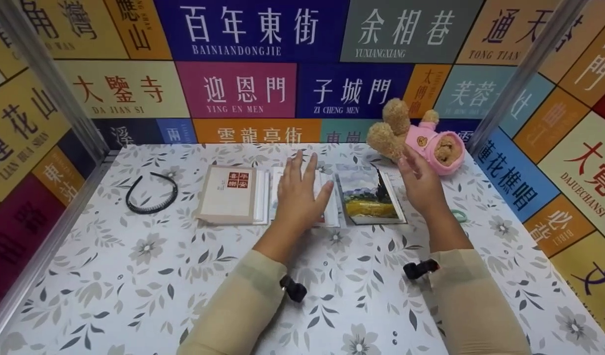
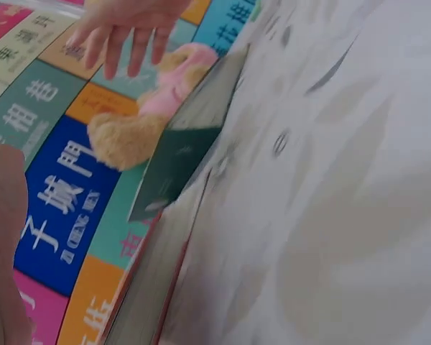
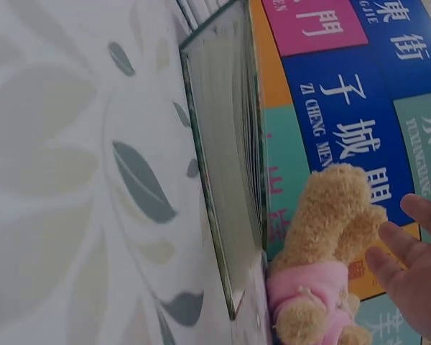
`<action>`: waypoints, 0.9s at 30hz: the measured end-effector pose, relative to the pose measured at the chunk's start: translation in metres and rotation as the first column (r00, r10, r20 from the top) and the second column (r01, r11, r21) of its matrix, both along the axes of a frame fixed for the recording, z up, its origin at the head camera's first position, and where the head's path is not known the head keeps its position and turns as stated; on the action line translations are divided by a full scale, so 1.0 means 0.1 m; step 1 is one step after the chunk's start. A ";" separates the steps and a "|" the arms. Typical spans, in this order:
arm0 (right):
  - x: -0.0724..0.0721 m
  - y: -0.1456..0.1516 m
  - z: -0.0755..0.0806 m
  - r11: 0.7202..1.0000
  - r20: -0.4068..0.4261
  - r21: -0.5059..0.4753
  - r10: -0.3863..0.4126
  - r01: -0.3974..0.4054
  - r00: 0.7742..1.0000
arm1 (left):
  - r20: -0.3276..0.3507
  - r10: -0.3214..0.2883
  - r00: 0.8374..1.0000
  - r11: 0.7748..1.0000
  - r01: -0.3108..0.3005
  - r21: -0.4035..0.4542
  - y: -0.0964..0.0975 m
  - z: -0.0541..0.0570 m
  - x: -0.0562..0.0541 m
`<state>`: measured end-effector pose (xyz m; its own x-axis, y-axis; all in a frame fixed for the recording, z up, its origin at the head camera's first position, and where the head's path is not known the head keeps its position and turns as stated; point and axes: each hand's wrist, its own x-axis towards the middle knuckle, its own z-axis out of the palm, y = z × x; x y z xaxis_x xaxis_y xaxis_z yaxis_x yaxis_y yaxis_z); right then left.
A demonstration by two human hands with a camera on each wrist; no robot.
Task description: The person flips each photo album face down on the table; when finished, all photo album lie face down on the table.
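My left hand (image 1: 302, 195) is spread over the middle book (image 1: 332, 212), covering most of it in the head view. To its left lies a cream book (image 1: 228, 192) with a red seal print. On the other side is a book with a painted landscape cover (image 1: 371, 197), its page edges (image 3: 223, 144) visible in the right wrist view. My right hand (image 1: 423, 185) hovers between that book and a tan plush toy in a pink hoodie (image 1: 420, 140), fingers loosely extended and holding nothing. The plush toy (image 3: 323, 251) also shows beside the right fingers in the right wrist view.
A black toothed headband (image 1: 152, 197) lies at the left of the flower-print tablecloth (image 1: 150, 276). Partly behind my right wrist is a small green ring (image 1: 458, 215). Panels with printed place names (image 1: 238, 88) stand along the back and both sides.
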<state>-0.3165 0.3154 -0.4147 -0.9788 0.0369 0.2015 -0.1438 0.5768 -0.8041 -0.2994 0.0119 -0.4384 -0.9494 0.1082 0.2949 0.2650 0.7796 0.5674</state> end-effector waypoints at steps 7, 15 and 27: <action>0.02 0.23 -0.07 0.999 0.116 -0.021 -0.033 0.036 0.993 | 0.069 -0.081 0.994 0.991 0.073 0.110 0.42 -0.02 0.10; -0.04 0.30 -0.23 0.990 0.228 -0.138 0.009 0.023 0.974 | 0.218 -0.200 0.955 0.914 0.102 0.392 0.68 -0.10 0.13; -0.01 0.25 -0.37 0.962 0.421 -0.253 0.202 -0.100 0.884 | 0.375 -0.292 0.880 0.826 0.035 0.562 0.78 -0.31 0.15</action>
